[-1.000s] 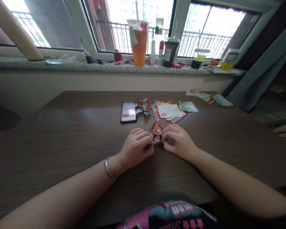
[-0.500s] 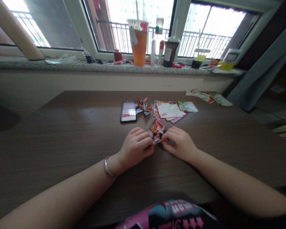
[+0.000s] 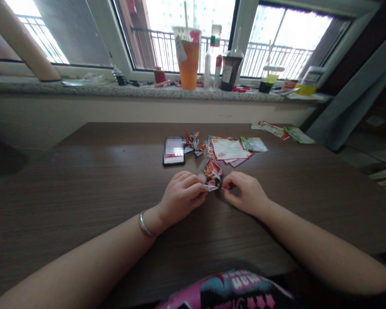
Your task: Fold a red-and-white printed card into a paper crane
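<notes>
A small folded piece of colourful printed paper (image 3: 212, 174) sits between my two hands just above the dark wooden table (image 3: 83, 180). My left hand (image 3: 182, 196), with a silver bangle on its wrist, has its fingers curled and pinches the paper's left lower edge. My right hand (image 3: 245, 192) pinches the paper's right lower corner with thumb and forefinger. Both forearms rest on the table.
Behind the paper lie a phone (image 3: 174, 151), some small folded paper figures (image 3: 194, 142) and a stack of printed leaflets (image 3: 229, 149). More leaflets (image 3: 281, 130) lie far right. The stone window sill (image 3: 83, 89) holds an orange drink cup (image 3: 188, 58), a bottle (image 3: 212, 56), a dark cup (image 3: 230, 68) and other small items.
The folded paper has been opened wider and tipped up towards the back. My right hand has slid a little to the right; my left hand has barely moved.
</notes>
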`<state>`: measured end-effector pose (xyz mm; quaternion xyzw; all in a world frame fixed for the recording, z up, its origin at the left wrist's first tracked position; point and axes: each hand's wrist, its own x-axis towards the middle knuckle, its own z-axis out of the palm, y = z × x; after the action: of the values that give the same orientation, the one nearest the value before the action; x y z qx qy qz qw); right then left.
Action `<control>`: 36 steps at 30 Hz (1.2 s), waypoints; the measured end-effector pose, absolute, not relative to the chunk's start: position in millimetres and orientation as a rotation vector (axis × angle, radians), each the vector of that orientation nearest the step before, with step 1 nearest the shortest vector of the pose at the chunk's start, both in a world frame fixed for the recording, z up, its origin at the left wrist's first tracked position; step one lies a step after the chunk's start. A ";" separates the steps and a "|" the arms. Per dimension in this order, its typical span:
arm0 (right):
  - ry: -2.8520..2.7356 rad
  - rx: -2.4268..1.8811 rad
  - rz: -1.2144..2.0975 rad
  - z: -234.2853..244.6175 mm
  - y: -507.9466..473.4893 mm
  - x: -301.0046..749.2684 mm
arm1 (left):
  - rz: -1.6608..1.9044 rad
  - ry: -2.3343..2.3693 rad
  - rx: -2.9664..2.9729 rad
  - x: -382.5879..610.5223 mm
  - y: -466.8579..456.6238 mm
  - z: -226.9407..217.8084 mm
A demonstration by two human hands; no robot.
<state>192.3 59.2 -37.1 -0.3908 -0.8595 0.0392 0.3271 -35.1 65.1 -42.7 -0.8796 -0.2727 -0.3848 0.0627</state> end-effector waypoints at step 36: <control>-2.350 -0.975 0.100 -42.3 62.6 197.3 | -1.465 -1.506 -2.820 -44.9 74.2 -48.0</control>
<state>197.3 62.6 -42.3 -0.3662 -0.8823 0.0376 0.2933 -44.9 74.2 -48.0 -0.7879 -0.4207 -0.4093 -0.1865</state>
